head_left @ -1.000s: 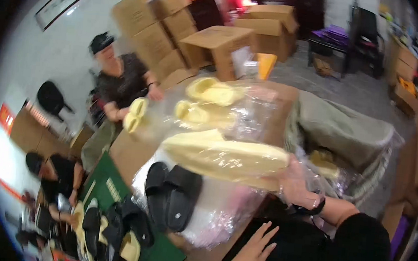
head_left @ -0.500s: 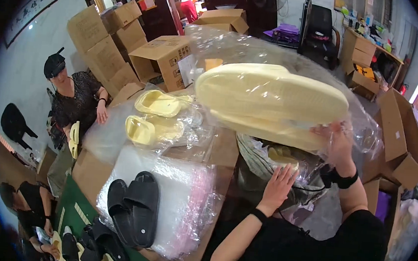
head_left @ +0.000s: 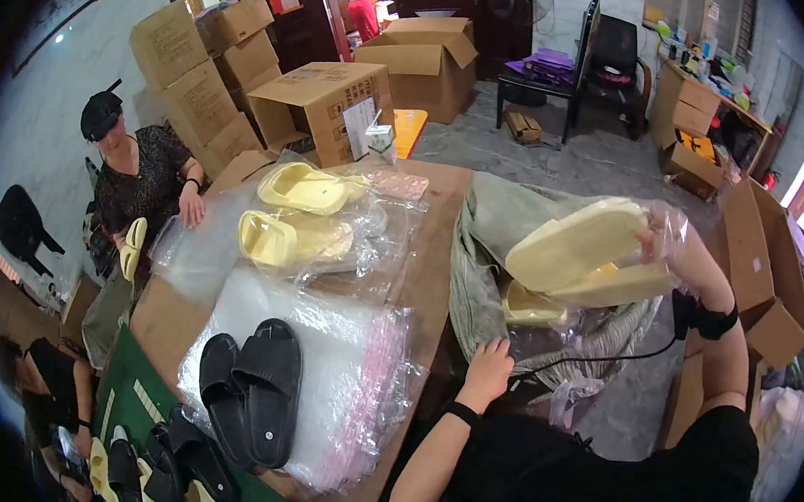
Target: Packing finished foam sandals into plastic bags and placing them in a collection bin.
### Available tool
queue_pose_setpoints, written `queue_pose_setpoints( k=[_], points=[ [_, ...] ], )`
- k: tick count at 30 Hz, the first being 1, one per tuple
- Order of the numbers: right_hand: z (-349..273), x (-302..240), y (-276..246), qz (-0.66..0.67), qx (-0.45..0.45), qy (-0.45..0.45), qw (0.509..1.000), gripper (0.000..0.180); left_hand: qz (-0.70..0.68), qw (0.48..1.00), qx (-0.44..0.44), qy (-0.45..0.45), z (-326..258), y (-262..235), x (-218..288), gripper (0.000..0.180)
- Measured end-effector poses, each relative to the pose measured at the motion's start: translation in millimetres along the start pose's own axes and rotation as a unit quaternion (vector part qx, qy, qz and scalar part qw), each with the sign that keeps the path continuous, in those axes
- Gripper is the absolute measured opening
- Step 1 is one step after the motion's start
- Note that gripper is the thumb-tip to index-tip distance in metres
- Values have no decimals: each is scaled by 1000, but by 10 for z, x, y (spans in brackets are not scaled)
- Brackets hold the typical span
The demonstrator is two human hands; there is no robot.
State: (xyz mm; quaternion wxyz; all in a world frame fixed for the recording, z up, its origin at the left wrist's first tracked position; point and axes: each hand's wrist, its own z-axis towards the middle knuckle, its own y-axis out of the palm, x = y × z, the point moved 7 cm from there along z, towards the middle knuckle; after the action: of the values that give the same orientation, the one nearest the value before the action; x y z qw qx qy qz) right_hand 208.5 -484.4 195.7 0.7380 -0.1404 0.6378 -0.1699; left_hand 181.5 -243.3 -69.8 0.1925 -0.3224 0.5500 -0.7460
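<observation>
My right hand [head_left: 657, 235] grips one end of a pair of pale yellow slippers [head_left: 580, 243] in clear plastic, tilted above an open grey-green sack [head_left: 486, 220]. Inside the sack another pale yellow slipper [head_left: 533, 306] shows, also in clear plastic. My left hand [head_left: 487, 371] is closed on the sack's near left edge, with the fingertips partly hidden. On the table [head_left: 438, 216] to the left lie bagged yellow slippers [head_left: 302, 190] and a pair of black slippers [head_left: 266, 383], the latter resting on a stack of clear plastic bags [head_left: 344, 370].
A co-worker [head_left: 146, 167] across the table holds a yellow slipper [head_left: 134, 247]; another person [head_left: 55, 393] sits at lower left. Loose black and yellow slippers lie on a green surface [head_left: 251, 501]. Cardboard boxes [head_left: 324, 101] stand behind, and an open carton [head_left: 759, 263] is at right.
My right hand has lowered the bagged yellow slippers from high in front down to the sack's opening. My left hand has shifted left and down onto the sack's edge.
</observation>
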Motion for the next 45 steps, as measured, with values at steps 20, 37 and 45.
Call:
queue_pose_setpoints(
  k=[20,37,45],
  points=[
    [-835,-909,-668,-307,55,43,949,34,-5,987,-149,64,186,-126,312,19],
    [-383,1449,934,-435,-208,-200,853,45,43,998,0,46,-164,-677,333,25],
    [-255,2700,1246,-532,-392,-38,750,39,63,989,66,117,-163,-922,626,7]
  ],
)
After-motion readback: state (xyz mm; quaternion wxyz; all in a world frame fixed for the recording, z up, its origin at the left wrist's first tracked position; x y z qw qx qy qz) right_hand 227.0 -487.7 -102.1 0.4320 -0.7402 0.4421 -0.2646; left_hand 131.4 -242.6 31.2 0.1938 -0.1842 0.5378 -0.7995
